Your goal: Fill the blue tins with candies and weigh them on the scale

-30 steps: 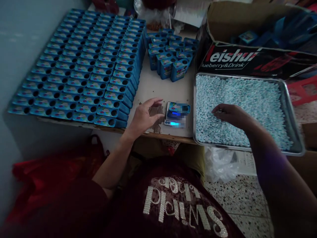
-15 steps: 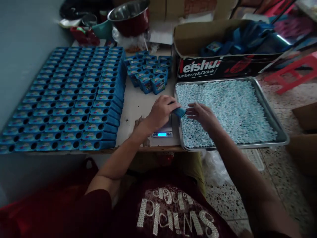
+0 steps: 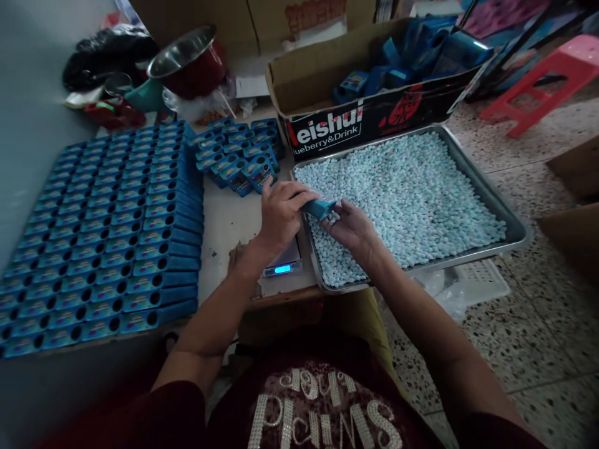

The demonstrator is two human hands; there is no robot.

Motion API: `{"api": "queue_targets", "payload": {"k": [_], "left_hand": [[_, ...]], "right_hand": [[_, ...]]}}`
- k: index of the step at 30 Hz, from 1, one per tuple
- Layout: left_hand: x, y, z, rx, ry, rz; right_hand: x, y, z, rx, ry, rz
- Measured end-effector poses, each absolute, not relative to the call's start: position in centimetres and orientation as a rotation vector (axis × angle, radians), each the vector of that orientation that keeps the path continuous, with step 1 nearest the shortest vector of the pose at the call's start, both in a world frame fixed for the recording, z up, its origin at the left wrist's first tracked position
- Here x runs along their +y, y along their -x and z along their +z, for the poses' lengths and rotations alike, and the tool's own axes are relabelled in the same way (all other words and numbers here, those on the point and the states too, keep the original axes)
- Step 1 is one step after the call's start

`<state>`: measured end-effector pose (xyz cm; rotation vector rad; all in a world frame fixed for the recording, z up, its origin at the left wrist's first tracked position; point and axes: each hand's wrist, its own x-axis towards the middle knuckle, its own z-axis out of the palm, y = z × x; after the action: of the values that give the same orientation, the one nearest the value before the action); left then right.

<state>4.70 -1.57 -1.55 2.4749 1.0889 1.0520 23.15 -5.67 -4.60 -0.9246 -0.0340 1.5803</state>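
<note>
My left hand is closed around a small blue box, held tilted above the tray's near left corner. The box's end points right, toward my right hand. That hand is turned palm up, its curled fingertips at the end of the box, with a few small pale candies between fingers and box. More pale blue and white candies cover the metal tray below. Left of the tray, partly under my left forearm, a small digital scale shows a lit display.
Tight rows of blue boxes fill the table's left side. A looser group of similar boxes stands behind my left hand. Beyond the tray is an open carton with blue boxes inside. A red pot sits at the back; a red stool stands at right.
The view has swung, so the table things appear farther left. My right hand has turned palm up and come against the end of the blue box, which my left hand still holds.
</note>
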Motion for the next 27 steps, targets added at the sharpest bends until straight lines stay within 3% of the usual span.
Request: {"api": "queue_targets", "payload": {"k": [6,15,22,27], "left_hand": [[-2.3,-2.8,-2.2,1.237,-2.252,1.144],[-6.2,4.3,-7.7,1.196,-1.399,1.11],[-8.4,6.1,-9.5,1.21,-1.343,1.074],[-8.0,7.3,-9.0,1.131,-1.389,1.203]], "right_hand": [[-6.1,-22.3,-3.7,0.173,0.884,1.581],[-5.7,-27.0,-5.3,-0.348,1.001,1.698],[-5.7,-28.2,-1.8,-0.782,1.371,1.444],[-6.2,-28.6,-0.3,-0.9,1.531,1.523]]}}
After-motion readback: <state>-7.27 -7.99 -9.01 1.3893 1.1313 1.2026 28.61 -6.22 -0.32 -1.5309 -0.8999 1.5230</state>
